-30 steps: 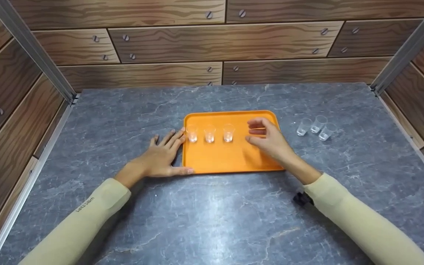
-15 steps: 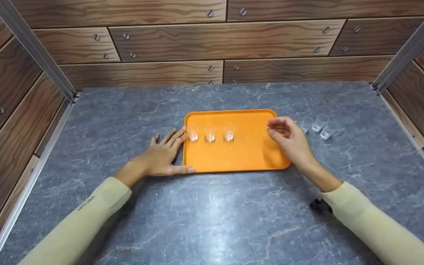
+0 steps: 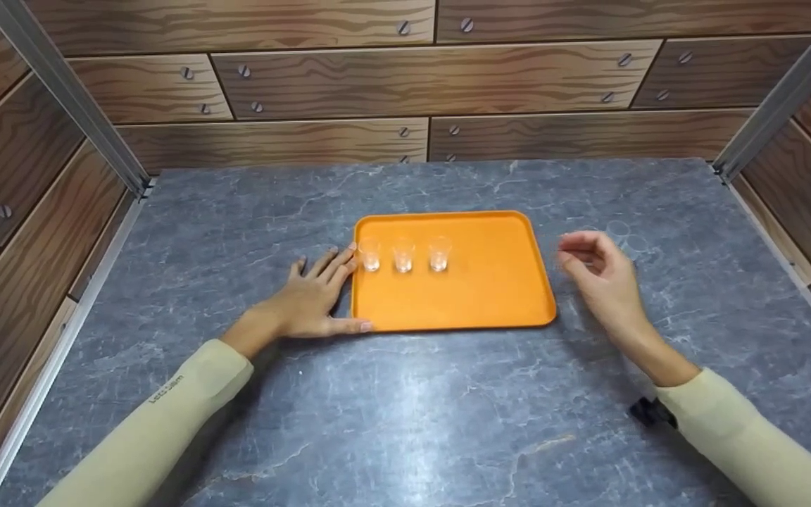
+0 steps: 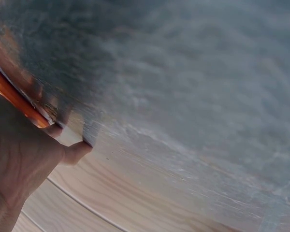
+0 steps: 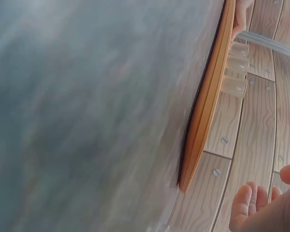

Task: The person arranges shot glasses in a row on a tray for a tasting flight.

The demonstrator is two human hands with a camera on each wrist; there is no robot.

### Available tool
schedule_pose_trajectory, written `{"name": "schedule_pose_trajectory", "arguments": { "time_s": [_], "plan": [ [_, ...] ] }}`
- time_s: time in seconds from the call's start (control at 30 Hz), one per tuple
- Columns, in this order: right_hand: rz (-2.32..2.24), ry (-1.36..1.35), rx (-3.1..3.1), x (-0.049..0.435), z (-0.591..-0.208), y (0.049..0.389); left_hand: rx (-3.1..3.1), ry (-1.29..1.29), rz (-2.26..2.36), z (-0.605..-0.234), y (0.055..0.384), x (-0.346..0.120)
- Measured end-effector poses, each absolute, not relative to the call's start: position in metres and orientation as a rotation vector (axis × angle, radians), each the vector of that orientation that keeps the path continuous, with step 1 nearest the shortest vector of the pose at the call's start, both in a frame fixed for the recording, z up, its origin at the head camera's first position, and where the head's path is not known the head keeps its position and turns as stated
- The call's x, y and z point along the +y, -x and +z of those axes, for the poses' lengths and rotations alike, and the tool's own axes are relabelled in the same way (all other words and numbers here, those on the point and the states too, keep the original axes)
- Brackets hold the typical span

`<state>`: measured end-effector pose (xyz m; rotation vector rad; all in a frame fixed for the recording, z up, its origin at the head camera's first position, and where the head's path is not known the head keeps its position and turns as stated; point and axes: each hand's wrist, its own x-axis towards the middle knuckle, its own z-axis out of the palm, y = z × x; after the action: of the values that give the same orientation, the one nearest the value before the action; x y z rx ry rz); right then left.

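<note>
Along the left side of an orange tray, my left hand lies with fingers spread, fingertips and thumb at the rim. Three small clear shot glasses stand upright in a row on the tray: a left one, a middle one and a right one. My right hand is just off the tray's right side, fingers loosely bent and nothing between them. Behind it, more shot glasses on the table are mostly hidden; a rim shows above the knuckles. In the right wrist view the right hand hangs beyond the tray's end.
The grey marbled table extends around the tray. Wood-patterned panels wall in the back and both sides, with metal posts at the back corners.
My right hand has moved right, from above the tray to beside the loose shot glasses, which it now covers. The left hand, the tray and its three glasses stay in place.
</note>
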<state>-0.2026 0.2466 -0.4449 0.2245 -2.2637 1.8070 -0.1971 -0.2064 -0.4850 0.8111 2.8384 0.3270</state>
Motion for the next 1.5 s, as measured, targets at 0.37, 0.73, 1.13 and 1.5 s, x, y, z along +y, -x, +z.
{"name": "schedule_pose_trajectory", "arguments": {
  "time_s": [0.37, 0.73, 1.13, 1.5],
  "plan": [
    [1.721, -0.07, -2.118, 0.285, -0.442, 0.211, 2.839, -0.798, 0.317, -0.483, 0.198, -0.205],
    [1.687, 0.128, -2.123, 0.316, -0.449, 0.22, 2.827, -0.782, 0.354, -0.486, 0.196, -0.203],
    [1.879, 0.375, -2.027, 0.336, -0.453, 0.227, 2.836, -0.794, 0.371, -0.485, 0.196, -0.204],
    [1.685, 0.242, -2.577, 0.354, -0.459, 0.239, 2.847, -0.795, 0.359, -0.484, 0.196, -0.206]
  ]
}}
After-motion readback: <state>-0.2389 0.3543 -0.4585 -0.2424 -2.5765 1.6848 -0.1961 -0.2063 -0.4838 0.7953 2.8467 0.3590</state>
